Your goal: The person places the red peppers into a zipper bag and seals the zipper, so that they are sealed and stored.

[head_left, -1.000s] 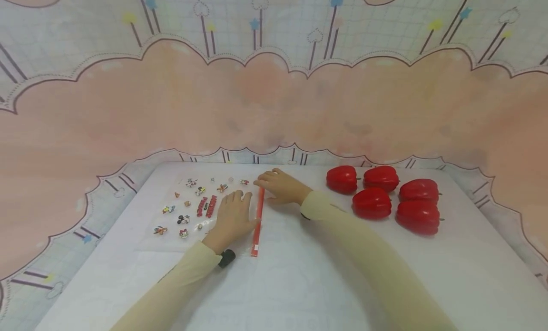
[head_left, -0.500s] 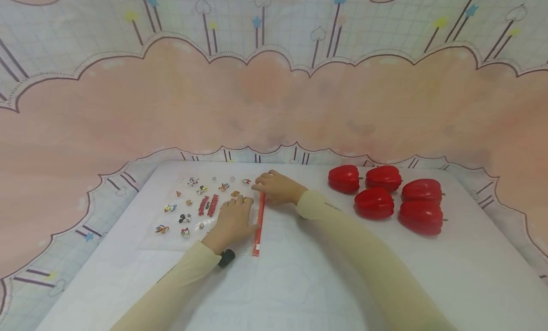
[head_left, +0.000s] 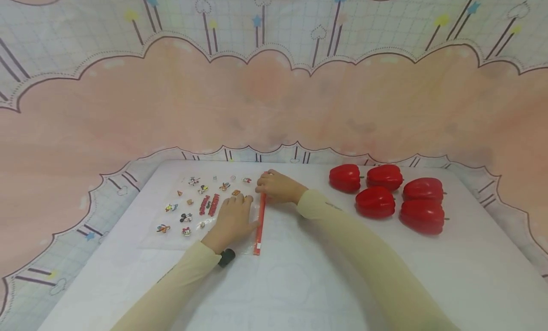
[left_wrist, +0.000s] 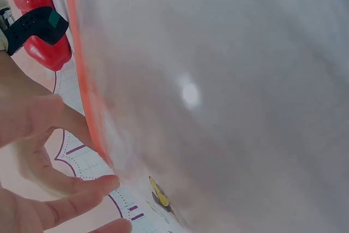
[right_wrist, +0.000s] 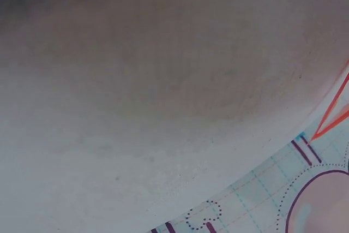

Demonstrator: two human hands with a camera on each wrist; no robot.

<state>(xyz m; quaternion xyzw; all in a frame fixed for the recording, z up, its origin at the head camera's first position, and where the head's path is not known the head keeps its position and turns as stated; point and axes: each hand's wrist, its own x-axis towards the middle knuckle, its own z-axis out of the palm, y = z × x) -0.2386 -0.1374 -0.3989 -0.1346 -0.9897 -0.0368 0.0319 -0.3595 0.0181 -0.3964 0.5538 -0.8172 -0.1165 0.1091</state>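
Note:
A clear plastic zip bag (head_left: 164,240) with small cartoon figures lies flat on the left of the table. Its red zip strip (head_left: 259,221) faces right. My left hand (head_left: 233,221) rests on the bag near that strip, fingers extended and thumb toward the strip. My right hand (head_left: 280,187) is at the strip's far end, fingers bent over the edge and pinching it; the fingertips are partly hidden. In the right wrist view, two red edges (right_wrist: 331,123) of the bag spread apart in a narrow V. The left wrist view shows the orange-red strip (left_wrist: 82,75) raised beside the right hand.
Several red bell peppers (head_left: 374,202) sit in a group at the right rear of the white table (head_left: 317,274). Behind the table hangs a patterned cloth (head_left: 274,107). A dark band (left_wrist: 41,25) is around the right wrist.
My right hand has shifted slightly at the strip's far end, its fingers more bent over the edge. My left hand stays on the bag. The whole head view has drifted slightly.

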